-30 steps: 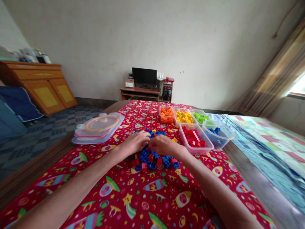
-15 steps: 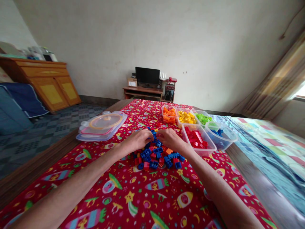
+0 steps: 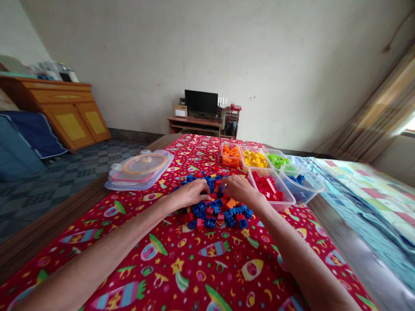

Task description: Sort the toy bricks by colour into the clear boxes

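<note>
Mixed plastic toy bricks (image 3: 218, 203), mostly blue and red, sit heaped mid-surface on red rocket-print cloth (image 3: 201, 293), under and between our bare left hand (image 3: 193, 193) and bare right hand (image 3: 238, 188), probably so both reach. Fingers curl down at the pile; can't tell if we're pinching any. Rectangular clear plastic tub of red bricks (image 3: 288, 204) stands lidless near our right hand, likely for short reach; stacked translucent plastic lids (image 3: 145, 164) lie left, presumably out of the way.
</note>
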Motion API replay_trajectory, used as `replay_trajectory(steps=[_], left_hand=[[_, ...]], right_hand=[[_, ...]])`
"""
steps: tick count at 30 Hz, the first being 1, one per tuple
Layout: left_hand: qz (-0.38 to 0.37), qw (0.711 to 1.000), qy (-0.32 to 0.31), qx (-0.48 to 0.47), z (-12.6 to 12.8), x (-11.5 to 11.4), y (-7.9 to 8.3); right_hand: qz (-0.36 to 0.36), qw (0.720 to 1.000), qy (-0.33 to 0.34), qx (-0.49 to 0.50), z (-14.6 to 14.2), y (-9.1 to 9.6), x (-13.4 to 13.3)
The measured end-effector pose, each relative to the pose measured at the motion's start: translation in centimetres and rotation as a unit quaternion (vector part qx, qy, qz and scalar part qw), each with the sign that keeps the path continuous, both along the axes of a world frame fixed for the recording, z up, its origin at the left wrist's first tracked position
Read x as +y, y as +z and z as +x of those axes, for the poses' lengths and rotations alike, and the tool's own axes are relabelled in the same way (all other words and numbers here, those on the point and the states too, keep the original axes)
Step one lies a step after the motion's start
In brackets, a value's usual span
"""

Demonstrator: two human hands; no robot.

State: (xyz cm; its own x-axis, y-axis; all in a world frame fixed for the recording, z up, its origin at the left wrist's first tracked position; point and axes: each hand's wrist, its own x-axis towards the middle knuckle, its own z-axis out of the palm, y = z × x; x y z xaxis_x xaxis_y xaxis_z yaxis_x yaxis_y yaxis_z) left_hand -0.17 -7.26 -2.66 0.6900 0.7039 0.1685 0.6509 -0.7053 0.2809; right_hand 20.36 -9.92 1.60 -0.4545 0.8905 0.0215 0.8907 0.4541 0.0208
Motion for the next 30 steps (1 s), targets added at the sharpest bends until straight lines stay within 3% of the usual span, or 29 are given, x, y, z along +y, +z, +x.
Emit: replay_trajectory(steps=[7,12,15,20,26,30], left_hand=[[-0.013,0.998,0.043,-0.04,-0.2,0.3,0.2],[-0.072,0.997,0.002,-0.014,-1.3,0.9,0.8],[-0.101,0.994,-0.009,0.036,-1.4,0.2,1.7],[-0.078,0.995,0.014,0.06,-0.5,-1.6,2.7],[-0.058,0.998,0.005,0.039,0.5,-2.4,1.5],[-0.058,0.996,-0.002,0.067,0.5,-2.3,1.6]], right_hand=[[-0.031,0.999,0.006,-0.025,-0.3,-0.6,-0.2],[-0.021,0.999,0.039,0.011,0.3,-1.0,0.6],[-0.03,0.994,0.076,0.066,0.1,-0.5,0.3],[-0.074,0.984,0.084,0.136,-0.7,0.8,-0.9],[-0.102,0.99,0.091,0.02,-1.3,1.7,-2.0],[-0.109,0.987,0.092,-0.07,-1.8,1.3,-2.8]])
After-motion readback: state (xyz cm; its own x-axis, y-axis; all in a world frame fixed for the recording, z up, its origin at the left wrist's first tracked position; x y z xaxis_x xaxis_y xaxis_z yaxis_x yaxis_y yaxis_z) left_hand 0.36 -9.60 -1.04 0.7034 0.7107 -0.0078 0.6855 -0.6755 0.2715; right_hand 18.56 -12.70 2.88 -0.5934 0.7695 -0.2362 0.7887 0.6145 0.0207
